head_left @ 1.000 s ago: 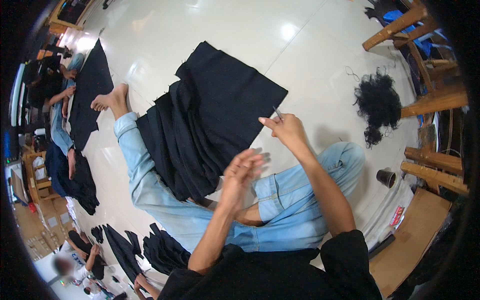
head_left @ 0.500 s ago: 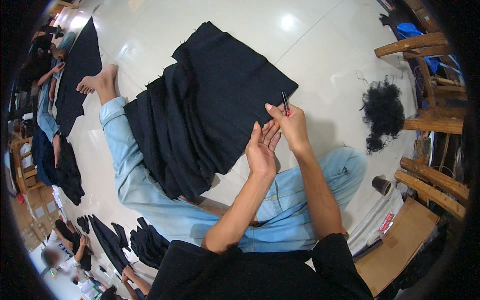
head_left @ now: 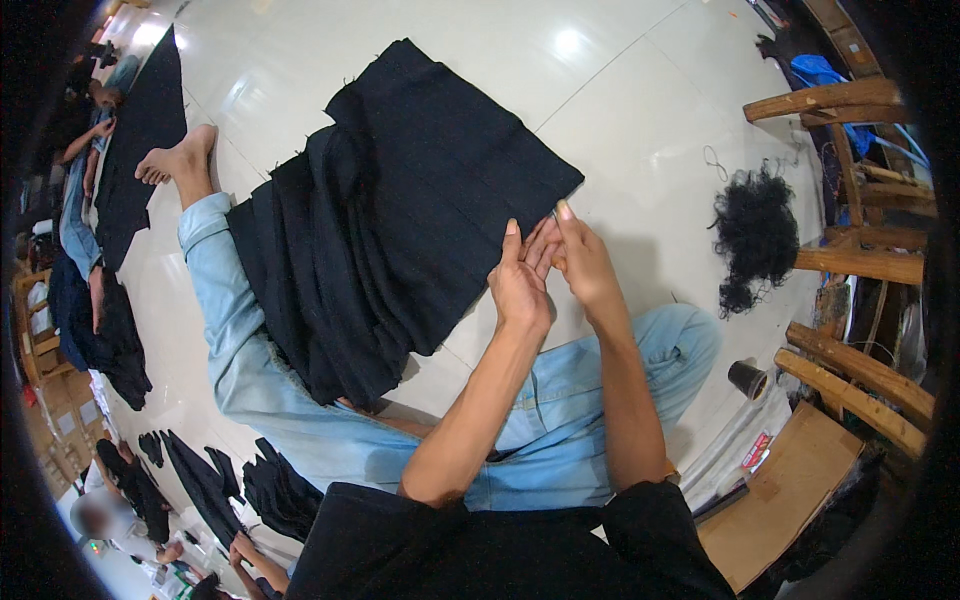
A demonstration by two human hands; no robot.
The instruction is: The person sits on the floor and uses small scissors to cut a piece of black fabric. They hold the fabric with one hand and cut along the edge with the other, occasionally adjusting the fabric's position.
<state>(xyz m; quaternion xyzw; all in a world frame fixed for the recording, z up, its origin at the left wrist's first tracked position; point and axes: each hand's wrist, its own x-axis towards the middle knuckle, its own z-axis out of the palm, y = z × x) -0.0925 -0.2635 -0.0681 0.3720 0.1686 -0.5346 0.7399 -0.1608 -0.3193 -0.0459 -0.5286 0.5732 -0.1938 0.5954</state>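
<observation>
A stack of black cloth [head_left: 440, 150] with frayed edges lies folded in uneven layers over the floor and against my left leg. At its right edge my left hand [head_left: 525, 290] is palm up, the thumb on top of the cloth and the fingers by its rim, pinching the edge. My right hand [head_left: 588, 265] is closed just beside it, close to the cloth's near right corner. Held in it is a thin black-and-red pointed tool, now mostly hidden by the thumb and fingers; its exact kind cannot be made out.
A tangle of black threads [head_left: 755, 240] lies on the tiled floor to the right. Beyond it stand wooden frames [head_left: 850, 262], with a dark cup [head_left: 747, 380] and a cardboard sheet [head_left: 785, 500] nearer me. Other people sit at the left among black cloth pieces [head_left: 150, 150].
My right hand has turned, so the tool that pointed up beyond the fingers is now largely hidden. The whole view has shifted slightly; the left hand keeps its place at the cloth's edge.
</observation>
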